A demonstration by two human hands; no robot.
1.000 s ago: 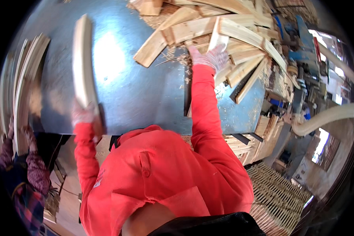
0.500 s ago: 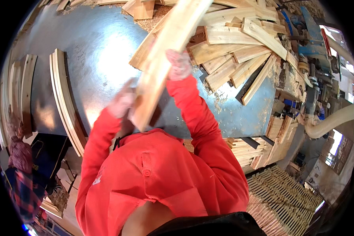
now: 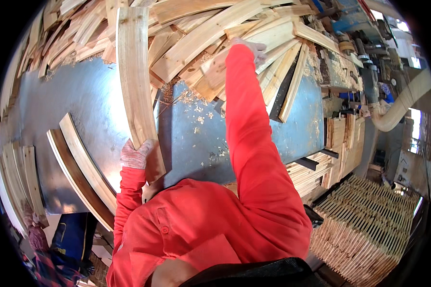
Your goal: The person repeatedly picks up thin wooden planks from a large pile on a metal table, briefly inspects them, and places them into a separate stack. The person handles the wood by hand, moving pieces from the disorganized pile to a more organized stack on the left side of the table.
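Wooden board point(image 3: 134, 71) extends mostly ahead of the left hand point(image 3: 136, 154) gripping it.

Blue-grey table point(image 3: 196, 143): two boards point(image 3: 87, 160) left, heaped planks point(image 3: 206, 43) far side, scattered shavings point(image 3: 197, 128).

From my end I'm pretty clearly looking into a woodworking shop: loose boards point(image 3: 201, 48) heaped up at 12 o'clock on a big metal-looking table point(image 3: 81, 95), wood shavings point(image 3: 199, 109) sprinkled around the dial's centre, some blue-painted machinery point(image 3: 348, 21) around 2, a fat pale hose point(image 3: 409, 98) closer to 3, and I've also got a chunky stack of slats point(image 3: 364, 225) at 4.
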